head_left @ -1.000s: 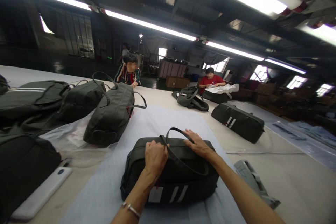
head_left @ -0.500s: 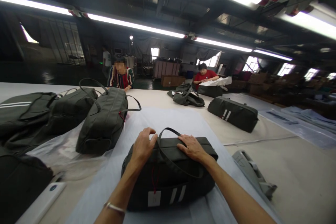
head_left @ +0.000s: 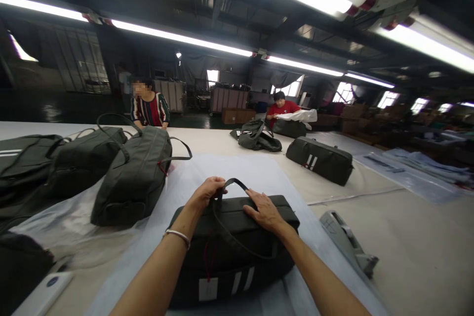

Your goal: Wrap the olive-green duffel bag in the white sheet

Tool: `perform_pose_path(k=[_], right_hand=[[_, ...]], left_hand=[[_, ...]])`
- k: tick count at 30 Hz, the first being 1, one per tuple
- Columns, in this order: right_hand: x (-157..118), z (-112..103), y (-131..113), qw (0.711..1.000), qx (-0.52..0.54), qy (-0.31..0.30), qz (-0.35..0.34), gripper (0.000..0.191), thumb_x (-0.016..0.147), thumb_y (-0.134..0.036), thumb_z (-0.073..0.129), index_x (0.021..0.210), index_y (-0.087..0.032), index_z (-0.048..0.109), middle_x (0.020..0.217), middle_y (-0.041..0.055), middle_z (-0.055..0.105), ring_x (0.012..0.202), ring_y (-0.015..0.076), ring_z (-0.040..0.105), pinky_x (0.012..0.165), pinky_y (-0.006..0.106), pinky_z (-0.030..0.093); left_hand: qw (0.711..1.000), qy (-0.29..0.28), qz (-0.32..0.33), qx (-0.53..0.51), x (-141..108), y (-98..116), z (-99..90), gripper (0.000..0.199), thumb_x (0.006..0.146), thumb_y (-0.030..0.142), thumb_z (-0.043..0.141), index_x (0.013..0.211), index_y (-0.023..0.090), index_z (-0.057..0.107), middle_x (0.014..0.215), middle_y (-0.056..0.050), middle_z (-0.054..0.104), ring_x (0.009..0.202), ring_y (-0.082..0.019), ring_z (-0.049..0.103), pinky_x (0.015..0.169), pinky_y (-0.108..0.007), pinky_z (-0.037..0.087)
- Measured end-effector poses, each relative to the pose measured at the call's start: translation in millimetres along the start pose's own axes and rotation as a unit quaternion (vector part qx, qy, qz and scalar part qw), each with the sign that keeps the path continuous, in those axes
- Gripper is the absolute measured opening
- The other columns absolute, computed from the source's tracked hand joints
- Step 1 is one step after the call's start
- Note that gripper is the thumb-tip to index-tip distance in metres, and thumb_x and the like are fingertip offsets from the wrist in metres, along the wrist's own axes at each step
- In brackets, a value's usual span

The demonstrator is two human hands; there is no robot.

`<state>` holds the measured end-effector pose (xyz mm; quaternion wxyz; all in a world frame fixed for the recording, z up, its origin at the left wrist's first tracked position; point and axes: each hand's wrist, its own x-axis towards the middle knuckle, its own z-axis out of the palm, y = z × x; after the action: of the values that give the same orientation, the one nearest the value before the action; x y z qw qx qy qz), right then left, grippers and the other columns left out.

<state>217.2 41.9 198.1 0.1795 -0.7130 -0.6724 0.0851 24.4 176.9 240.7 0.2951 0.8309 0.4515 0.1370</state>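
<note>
A dark green duffel bag (head_left: 255, 249) lies before me, two white stripes, a red cord and a white tag (head_left: 208, 289) on its near side. My left hand (head_left: 210, 191) pinches the far strap handle (head_left: 236, 181) at its left end, above the bag's top. The nearer handle (head_left: 237, 244) hangs down over the front. My right hand (head_left: 263, 211) lies on the top with its fingers stretched out, its fingertips close to the right end of the far handle. Beneath the bag is a pale translucent plastic sheet (head_left: 148, 266).
More dark green bags (head_left: 137, 175) crowd the left, beside a white device (head_left: 48, 296). A grey tape dispenser-like tool (head_left: 348, 242) lies right. Across the table (head_left: 414, 237) are another striped bag (head_left: 320, 160), a slumped bag (head_left: 259, 136) and two people, one holding white material (head_left: 303, 115).
My left hand has closed its fingers on the far handle. My right hand has stayed on the bag's top. The view has shifted slightly, so the surroundings sit further left.
</note>
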Motion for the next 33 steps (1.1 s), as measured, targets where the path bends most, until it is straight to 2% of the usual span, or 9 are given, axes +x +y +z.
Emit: perform_pose_path(k=[6, 10, 14, 16, 18, 20, 24, 29, 33], right_hand=[[-1, 2, -6, 0.999, -0.031, 0.008, 0.002, 0.061, 0.094, -0.058, 0.037, 0.138, -0.018, 0.049, 0.148, 0.0104, 0.044, 0.141, 0.0241, 0.032, 0.12, 0.046, 0.014], [-2, 2, -8, 0.999, -0.036, 0.012, -0.002, 0.057, 0.094, -0.056, 0.038, 0.135, -0.019, 0.051, 0.145, 0.0107, 0.049, 0.139, 0.0249, 0.037, 0.119, 0.047, 0.017], [-3, 3, -7, 0.999, -0.034, 0.031, -0.008, 0.054, 0.094, -0.054, 0.041, 0.134, -0.019, 0.052, 0.142, 0.011, 0.051, 0.137, 0.025, 0.039, 0.118, 0.047, 0.019], [-4, 4, -8, 0.999, -0.032, 0.035, -0.011, 0.052, 0.094, -0.053, 0.042, 0.133, -0.021, 0.053, 0.14, 0.0104, 0.053, 0.135, 0.025, 0.041, 0.118, 0.047, 0.02], [-5, 4, -9, 0.999, -0.03, 0.039, -0.015, 0.051, 0.093, -0.054, 0.042, 0.133, -0.022, 0.053, 0.138, 0.0099, 0.055, 0.133, 0.0247, 0.043, 0.117, 0.047, 0.021], [-6, 4, -11, 0.999, -0.029, 0.04, -0.017, 0.051, 0.093, -0.054, 0.042, 0.132, -0.023, 0.054, 0.137, 0.0097, 0.056, 0.132, 0.0244, 0.044, 0.117, 0.047, 0.021], [-7, 4, -14, 0.999, -0.027, 0.045, -0.012, 0.05, 0.093, -0.054, 0.043, 0.13, -0.022, 0.054, 0.134, 0.01, 0.058, 0.131, 0.0246, 0.045, 0.116, 0.048, 0.022], [-7, 5, -14, 0.998, -0.033, 0.049, -0.018, 0.05, 0.093, -0.053, 0.043, 0.131, -0.022, 0.054, 0.134, 0.0102, 0.058, 0.13, 0.0253, 0.046, 0.117, 0.049, 0.022], [-5, 7, -13, 0.998, -0.041, 0.041, -0.014, 0.049, 0.094, -0.052, 0.042, 0.132, -0.023, 0.054, 0.136, 0.0095, 0.057, 0.132, 0.0266, 0.045, 0.117, 0.049, 0.022]], left_hand=[[0.988, 0.036, -0.02, 0.149, -2, -14, 13.2, 0.03, 0.09, 0.038, 0.06, 0.111, 0.016, 0.059, 0.11, -0.007, 0.062, 0.102, -0.024, 0.06, 0.093, -0.049, 0.048], [0.975, 0.05, 0.033, 0.214, -5, 1, 8.7, 0.028, 0.09, 0.038, 0.06, 0.106, 0.016, 0.062, 0.117, -0.008, 0.061, 0.113, -0.026, 0.054, 0.103, -0.054, 0.038], [0.965, 0.068, 0.099, 0.234, -9, 22, 16.8, 0.037, 0.097, 0.04, 0.043, 0.125, 0.018, 0.053, 0.139, -0.011, 0.049, 0.131, -0.026, 0.041, 0.112, -0.051, 0.026], [0.964, 0.031, 0.109, 0.239, -12, 25, 28.1, 0.042, 0.097, 0.046, 0.037, 0.122, 0.018, 0.057, 0.133, -0.013, 0.057, 0.126, -0.027, 0.048, 0.107, -0.046, 0.034], [0.964, -0.021, 0.099, 0.247, -14, 22, 38.7, 0.052, 0.096, 0.054, 0.032, 0.107, 0.017, 0.066, 0.112, -0.015, 0.068, 0.108, -0.028, 0.061, 0.094, -0.044, 0.045], [0.961, -0.053, 0.095, 0.254, -16, 18, 44.9, 0.06, 0.095, 0.059, 0.027, 0.097, 0.016, 0.07, 0.099, -0.016, 0.072, 0.097, -0.029, 0.067, 0.086, -0.045, 0.049], [0.956, -0.056, 0.127, 0.257, -17, 12, 44.5, 0.059, 0.095, 0.058, 0.023, 0.101, 0.023, 0.07, 0.102, -0.012, 0.073, 0.104, -0.028, 0.065, 0.101, -0.047, 0.039], [0.96, -0.056, 0.125, 0.245, -16, 9, 41.8, 0.064, 0.092, 0.06, 0.021, 0.098, 0.022, 0.071, 0.101, -0.014, 0.073, 0.096, -0.031, 0.067, 0.082, -0.042, 0.049], [0.962, -0.055, 0.134, 0.23, -15, 8, 41.4, 0.059, 0.093, 0.056, 0.024, 0.095, 0.022, 0.073, 0.097, -0.014, 0.074, 0.094, -0.032, 0.068, 0.078, -0.041, 0.05]])
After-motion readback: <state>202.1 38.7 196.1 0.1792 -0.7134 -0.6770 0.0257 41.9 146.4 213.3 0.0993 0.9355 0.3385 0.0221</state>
